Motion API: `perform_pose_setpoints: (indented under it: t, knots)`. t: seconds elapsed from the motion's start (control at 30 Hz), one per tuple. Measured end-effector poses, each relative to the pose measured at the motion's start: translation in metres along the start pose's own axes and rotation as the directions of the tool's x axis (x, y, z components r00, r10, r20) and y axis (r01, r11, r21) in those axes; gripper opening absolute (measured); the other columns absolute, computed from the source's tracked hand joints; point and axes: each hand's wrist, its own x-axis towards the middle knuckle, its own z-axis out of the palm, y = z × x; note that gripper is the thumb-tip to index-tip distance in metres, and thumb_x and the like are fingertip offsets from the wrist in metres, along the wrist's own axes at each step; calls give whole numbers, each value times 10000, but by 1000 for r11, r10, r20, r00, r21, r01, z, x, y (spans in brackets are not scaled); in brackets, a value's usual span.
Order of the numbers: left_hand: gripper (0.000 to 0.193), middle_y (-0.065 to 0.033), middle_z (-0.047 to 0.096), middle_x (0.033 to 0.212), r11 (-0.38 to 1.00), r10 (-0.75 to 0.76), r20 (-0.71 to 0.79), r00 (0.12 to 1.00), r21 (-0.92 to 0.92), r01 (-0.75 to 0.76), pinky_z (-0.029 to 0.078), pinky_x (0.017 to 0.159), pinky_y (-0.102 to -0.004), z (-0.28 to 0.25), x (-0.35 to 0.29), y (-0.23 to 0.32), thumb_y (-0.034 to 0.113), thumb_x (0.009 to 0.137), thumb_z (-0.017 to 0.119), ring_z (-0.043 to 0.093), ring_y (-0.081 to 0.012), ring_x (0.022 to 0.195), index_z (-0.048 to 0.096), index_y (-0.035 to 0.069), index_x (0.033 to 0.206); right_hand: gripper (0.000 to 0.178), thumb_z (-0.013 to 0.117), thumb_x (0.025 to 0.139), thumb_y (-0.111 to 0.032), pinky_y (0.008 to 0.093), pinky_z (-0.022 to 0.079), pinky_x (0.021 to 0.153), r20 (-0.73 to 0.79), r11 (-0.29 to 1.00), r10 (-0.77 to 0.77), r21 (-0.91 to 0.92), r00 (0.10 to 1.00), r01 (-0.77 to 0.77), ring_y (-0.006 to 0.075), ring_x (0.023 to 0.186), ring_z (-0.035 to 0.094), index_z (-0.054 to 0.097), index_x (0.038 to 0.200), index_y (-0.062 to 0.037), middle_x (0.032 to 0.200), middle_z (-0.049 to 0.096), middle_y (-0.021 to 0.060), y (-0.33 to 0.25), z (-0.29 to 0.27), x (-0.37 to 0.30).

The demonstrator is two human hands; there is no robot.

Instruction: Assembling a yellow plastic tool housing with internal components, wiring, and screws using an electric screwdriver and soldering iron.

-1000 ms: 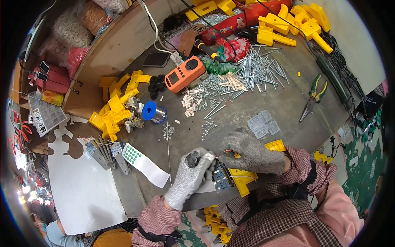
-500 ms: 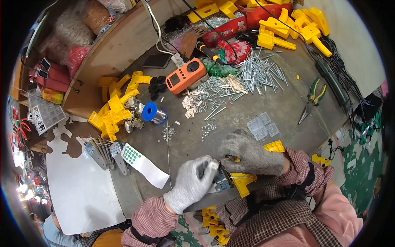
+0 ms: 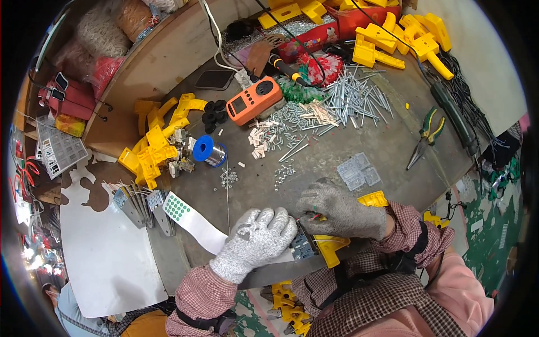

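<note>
Beside right hand (image 3: 339,209), yellow piece (image 3: 331,250), bluish plate (image 3: 303,247)

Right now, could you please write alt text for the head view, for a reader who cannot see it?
A person's gloved right hand is curled by a yellow part and a grey plate, with the gloved left hand close by, over a cluttered grey bench. Beyond lie loose screws, an orange socket device, a blue spool of wire and pliers.

two gloved hands (image 3: 254,238) (image 3: 339,210), one blue spool (image 3: 209,150), one orange device (image 3: 247,108), one pliers (image 3: 428,140)
</note>
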Motion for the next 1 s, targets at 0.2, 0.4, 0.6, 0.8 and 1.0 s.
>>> perform_pose_setpoints:
  t: [0.2, 0.4, 0.6, 0.8, 1.0]
  knots:
    - [368, 2, 580, 684, 960, -61, 30, 998, -273, 67, 446, 579, -250, -2, 5, -14, 343, 1037, 521, 530, -77, 606, 604, 64, 811, 214, 668, 873, -270, 454, 449, 953, -35, 1000, 11, -8, 999, -12, 312, 1012, 615, 646, 1018, -114, 983, 637, 99, -4, 0, 0]
    - [326, -2, 557, 678, 989, 66, -62, 996, -126, -73, 431, 543, -259, 7, 1, -17, 325, 1033, 512, 524, -88, 578, 579, 77, 832, 218, 714, 834, -238, 444, 460, 928, -25, 996, 75, 43, 997, -73, 311, 983, 622, 634, 986, -104, 947, 646, 94, -8, -3, 1]
    - [220, -53, 621, 738, 964, -194, 105, 975, -163, 209, 459, 545, -291, -15, 2, 5, 245, 987, 530, 608, -181, 622, 605, 75, 869, 231, 733, 818, -233, 430, 472, 907, -76, 999, 33, -16, 997, -34, 318, 952, 633, 623, 969, -97, 939, 655, 100, -4, 1, 0]
    - [204, -78, 615, 723, 774, 557, -145, 818, 447, -448, 465, 558, -323, 5, -2, -8, 238, 978, 544, 593, -225, 581, 620, 77, 877, 239, 734, 827, -241, 436, 474, 913, -70, 999, 35, 41, 997, -32, 319, 966, 633, 628, 986, -98, 955, 653, 115, -4, 1, 0]
    - [197, -61, 589, 717, 905, 355, -37, 934, 263, -333, 473, 631, -292, -14, 10, 1, 233, 973, 599, 604, -168, 663, 625, 50, 906, 230, 709, 860, -266, 436, 494, 875, -84, 996, 85, 24, 993, -84, 318, 951, 645, 645, 998, -93, 966, 667, 115, -2, 2, -1]
